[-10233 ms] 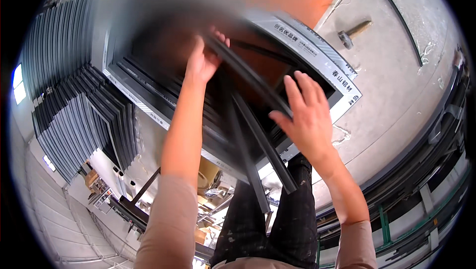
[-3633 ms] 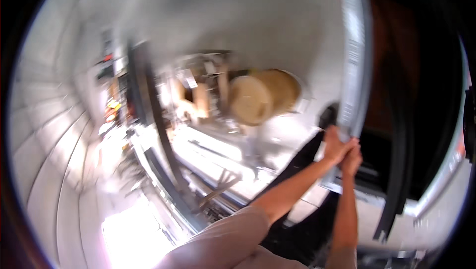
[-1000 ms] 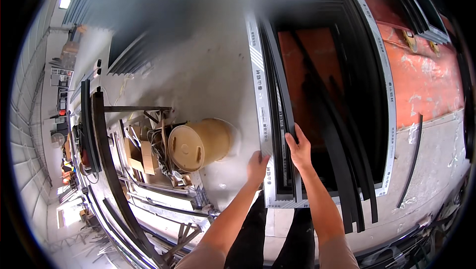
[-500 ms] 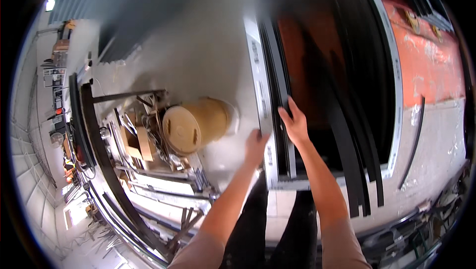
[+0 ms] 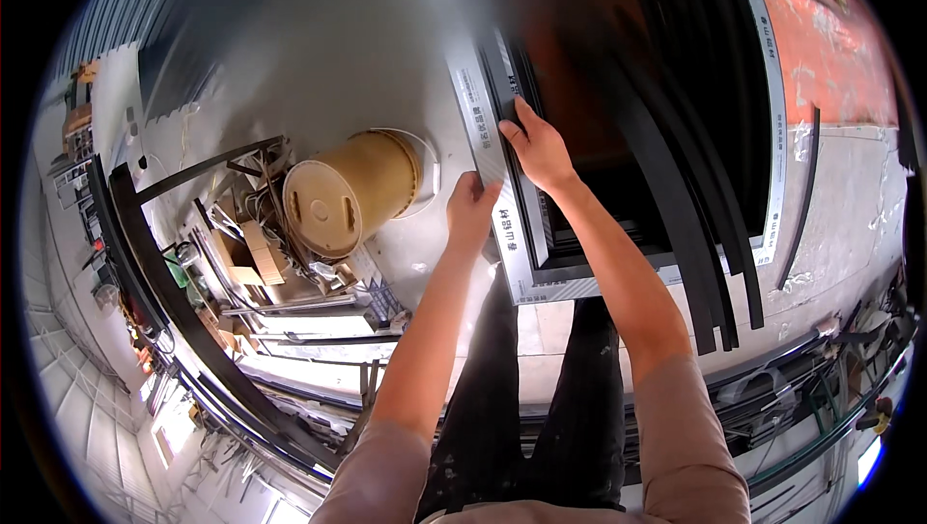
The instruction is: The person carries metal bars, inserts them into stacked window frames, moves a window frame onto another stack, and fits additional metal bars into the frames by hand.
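Observation:
A grey aluminium window frame [image 5: 502,234] lies flat on the concrete floor in front of me, with long black rubber strips [image 5: 676,215] draped across it. My left hand [image 5: 470,207] grips the outer edge of the frame's left rail. My right hand [image 5: 537,145] presses on the dark inner channel of the same rail, fingers flat on a black strip there. My legs in dark trousers stand at the frame's near corner.
A tan plastic bucket [image 5: 348,191] with a lid lies on its side to the left. Metal profiles and racks [image 5: 241,350] pile up at lower left. An orange-red floor patch [image 5: 830,51] shows at upper right, and a loose black strip [image 5: 801,196] lies right of the frame.
My view has swung from a raised frame to looking down at the floor. In the last second both hands slid a little farther up the left rail.

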### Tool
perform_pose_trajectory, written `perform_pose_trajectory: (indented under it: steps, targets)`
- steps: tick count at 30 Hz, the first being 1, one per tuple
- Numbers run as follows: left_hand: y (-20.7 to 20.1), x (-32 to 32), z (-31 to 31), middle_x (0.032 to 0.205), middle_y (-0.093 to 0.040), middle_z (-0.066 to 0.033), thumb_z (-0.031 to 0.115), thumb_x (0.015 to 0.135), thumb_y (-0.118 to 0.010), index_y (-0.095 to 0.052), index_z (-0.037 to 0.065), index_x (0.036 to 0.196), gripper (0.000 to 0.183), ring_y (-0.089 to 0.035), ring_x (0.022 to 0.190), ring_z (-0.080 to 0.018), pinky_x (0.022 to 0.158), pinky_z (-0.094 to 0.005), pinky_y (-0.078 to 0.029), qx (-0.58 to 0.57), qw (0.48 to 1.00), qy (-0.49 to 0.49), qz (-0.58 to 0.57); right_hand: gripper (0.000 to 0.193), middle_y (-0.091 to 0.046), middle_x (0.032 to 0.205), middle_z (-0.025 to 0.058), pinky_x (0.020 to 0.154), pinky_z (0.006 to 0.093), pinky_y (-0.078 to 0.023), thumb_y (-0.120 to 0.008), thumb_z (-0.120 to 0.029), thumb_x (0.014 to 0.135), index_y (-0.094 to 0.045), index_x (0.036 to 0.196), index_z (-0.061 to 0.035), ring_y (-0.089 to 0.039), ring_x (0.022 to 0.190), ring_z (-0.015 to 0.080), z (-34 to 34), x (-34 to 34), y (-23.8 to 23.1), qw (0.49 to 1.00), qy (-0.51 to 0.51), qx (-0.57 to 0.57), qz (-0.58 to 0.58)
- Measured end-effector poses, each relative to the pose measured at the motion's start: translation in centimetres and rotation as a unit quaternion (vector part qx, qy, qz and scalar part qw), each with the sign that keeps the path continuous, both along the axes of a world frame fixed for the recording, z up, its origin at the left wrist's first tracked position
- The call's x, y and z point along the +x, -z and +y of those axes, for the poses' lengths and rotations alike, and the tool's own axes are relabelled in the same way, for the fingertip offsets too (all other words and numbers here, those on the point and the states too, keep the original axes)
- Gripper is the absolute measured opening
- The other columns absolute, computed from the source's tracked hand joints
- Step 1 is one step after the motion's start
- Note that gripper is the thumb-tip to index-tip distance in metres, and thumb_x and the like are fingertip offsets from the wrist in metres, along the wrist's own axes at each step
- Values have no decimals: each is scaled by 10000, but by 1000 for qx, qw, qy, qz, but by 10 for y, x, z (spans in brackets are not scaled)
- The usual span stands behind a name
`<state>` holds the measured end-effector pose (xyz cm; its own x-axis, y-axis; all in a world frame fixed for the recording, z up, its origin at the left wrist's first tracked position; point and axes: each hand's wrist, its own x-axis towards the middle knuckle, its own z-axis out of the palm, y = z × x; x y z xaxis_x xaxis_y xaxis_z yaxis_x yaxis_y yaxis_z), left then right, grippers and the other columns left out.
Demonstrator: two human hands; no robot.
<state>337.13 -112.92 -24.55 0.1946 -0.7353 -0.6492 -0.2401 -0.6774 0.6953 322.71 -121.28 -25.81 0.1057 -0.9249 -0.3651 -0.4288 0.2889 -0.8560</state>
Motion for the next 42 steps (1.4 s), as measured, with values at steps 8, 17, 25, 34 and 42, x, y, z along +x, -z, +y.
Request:
perform_pose_trajectory:
  steps: [8,17,25,34,42]
  targets:
    - [-10,-3,-3,780,-564,-34,199,865,-664,-552,5,963,245,-492,712,-115,668,-274,-425,20,999,-19,-30,573,-602,1178,230,928,312,-434,-537,-283,948,-348,1422,-23,-599,1067,316,5,6,8,998,22,29,-58]
    - [0,-2,1,813,-593,-40,199,866,-663,-564,0,992,256,-522,729,-117,678,-270,-437,14,999,-31,26,600,-595,1180,234,932,352,-436,-580,-281,907,-364,1434,-93,-585,1092,329,5,0,3,988,35,76,-130]
    - [-5,2,-7,784,-614,-58,230,856,-669,-581,22,1014,275,-556,709,-140,668,-296,-455,7,1000,-22,-21,589,-642,1037,214,843,322,-461,-565,-274,926,-337,1453,-142,-624,910,305,1,12,7,998,35,19,-47]
    - [-12,-6,-1,760,-635,-95,251,848,-666,-576,29,996,281,-594,688,-189,641,-330,-464,-30,996,22,-87,560,-638,1131,156,913,281,-436,-502,-252,971,-279,1484,-216,-612,989,209,8,5,6,991,32,103,-74]
    - [-14,-9,2,753,-636,-80,249,855,-657,-577,29,983,267,-580,663,-175,626,-324,-458,-25,999,2,-47,567,-550,1274,224,1015,368,-397,-433,-307,976,-222,1495,-223,-542,1178,340,14,-3,27,989,9,88,-121]
